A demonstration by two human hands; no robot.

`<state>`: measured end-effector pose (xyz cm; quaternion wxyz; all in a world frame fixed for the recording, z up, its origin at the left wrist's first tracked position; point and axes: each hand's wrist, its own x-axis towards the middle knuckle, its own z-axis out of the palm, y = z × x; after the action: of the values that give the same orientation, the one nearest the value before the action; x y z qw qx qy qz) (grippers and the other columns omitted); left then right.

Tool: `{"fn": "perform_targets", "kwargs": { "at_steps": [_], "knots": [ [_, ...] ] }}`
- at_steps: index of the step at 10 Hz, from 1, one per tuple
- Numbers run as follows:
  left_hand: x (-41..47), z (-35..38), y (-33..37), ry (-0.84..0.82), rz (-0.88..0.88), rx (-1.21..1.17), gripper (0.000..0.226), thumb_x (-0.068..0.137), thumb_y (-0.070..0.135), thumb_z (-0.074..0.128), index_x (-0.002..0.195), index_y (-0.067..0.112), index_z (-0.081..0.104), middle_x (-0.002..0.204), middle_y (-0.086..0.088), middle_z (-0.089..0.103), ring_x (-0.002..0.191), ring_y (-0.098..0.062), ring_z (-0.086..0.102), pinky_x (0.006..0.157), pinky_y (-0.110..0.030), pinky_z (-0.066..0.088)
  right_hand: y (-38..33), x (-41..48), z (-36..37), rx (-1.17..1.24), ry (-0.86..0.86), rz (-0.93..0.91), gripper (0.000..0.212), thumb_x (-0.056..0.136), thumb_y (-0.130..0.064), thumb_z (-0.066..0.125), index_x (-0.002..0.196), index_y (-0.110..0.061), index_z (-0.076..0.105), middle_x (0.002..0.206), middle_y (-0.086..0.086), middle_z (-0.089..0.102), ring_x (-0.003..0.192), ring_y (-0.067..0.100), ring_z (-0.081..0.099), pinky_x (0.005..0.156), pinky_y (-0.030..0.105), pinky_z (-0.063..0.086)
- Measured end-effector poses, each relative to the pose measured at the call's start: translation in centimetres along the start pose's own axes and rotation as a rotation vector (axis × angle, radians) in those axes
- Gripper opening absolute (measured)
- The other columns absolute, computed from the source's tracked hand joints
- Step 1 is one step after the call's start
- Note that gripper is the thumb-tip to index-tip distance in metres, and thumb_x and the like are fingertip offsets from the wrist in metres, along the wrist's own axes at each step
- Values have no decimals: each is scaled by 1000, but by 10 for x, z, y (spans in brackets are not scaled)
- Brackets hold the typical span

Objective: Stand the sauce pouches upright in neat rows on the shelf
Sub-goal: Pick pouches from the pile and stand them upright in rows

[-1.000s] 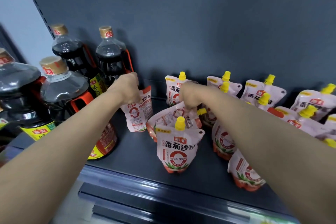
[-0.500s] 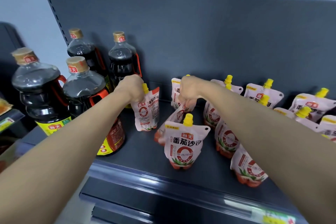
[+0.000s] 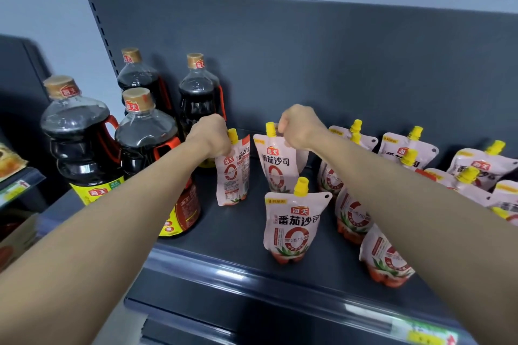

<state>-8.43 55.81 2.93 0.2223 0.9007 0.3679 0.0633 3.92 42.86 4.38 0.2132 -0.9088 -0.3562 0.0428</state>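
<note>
Where the fingers of the left hand point(image 3: 208, 136) curl down over a top seam, they grip the first pouch point(image 3: 232, 176) just beside its yellow spout point(image 3: 232, 134). The fingertips sit behind the hand, so the exact pinch cannot be told. Long axis of this pouch is vertical, with the spout at 12 o'clock and the base at 6 o'clock. Whether the base touches the shelf point(image 3: 232, 235) is unclear. Its printed face is turned partly edge-on, toward 3 o'clock. The right hand point(image 3: 300, 127) has its fingers curled tight, pinching the top edge of the second pouch point(image 3: 276, 165) at 3 o'clock of that pouch's spout point(image 3: 270, 129). The second pouch is also upright, long axis vertical, spout up, print facing the camera. The two held pouches are near each other but apart. At 6 o'clock of the second one the front pouch point(image 3: 294, 221) stands free, upright, spout up, face forward, and covers the second one's base. At 3 o'clock, partly behind the right forearm, more pouches point(image 3: 406, 148) stand with spouts up, some leaning. At 9 o'clock of the left hand stand four dark soy sauce bottles point(image 3: 81, 143), caps up. The dark back panel point(image 3: 308, 50) is at 12 o'clock. A price tag point(image 3: 420, 335) sits on the shelf's front rail at 5 o'clock.
</note>
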Motion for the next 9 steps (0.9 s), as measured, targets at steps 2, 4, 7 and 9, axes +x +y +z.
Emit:
{"fn": "perform_targets", "kwargs": {
  "at_steps": [2,4,7,9],
  "knots": [
    [-4,-1,8,-70,-117,-288,12,75,-9,62,72,1,57,62,-16,65,66,-31,72,65,-41,61,22,-9,-9,-70,-74,52,26,90,-1,52,111,1,68,116,17,66,108,33,62,94,37,52],
    [-17,1,17,-211,-74,-457,36,85,-8,56,119,1,47,98,-24,68,79,-35,70,73,-40,60,32,-19,-20,-222,-158,74,30,93,-12,56,119,1,63,122,17,63,108,29,60,94,34,47],
    [-27,-2,16,-284,-64,-425,11,90,-7,53,97,-8,62,108,-30,65,105,-35,66,73,-24,58,33,-19,-13,-275,-119,57,28,91,3,47,112,-1,66,116,17,65,108,32,61,79,32,49],
    [-25,-1,12,-194,27,-279,11,84,6,68,77,-2,64,69,-13,68,53,-14,67,51,-21,58,37,-16,-18,-187,-168,63,31,92,-2,48,119,-1,63,103,8,60,94,24,55,80,29,45]
  ]
}}
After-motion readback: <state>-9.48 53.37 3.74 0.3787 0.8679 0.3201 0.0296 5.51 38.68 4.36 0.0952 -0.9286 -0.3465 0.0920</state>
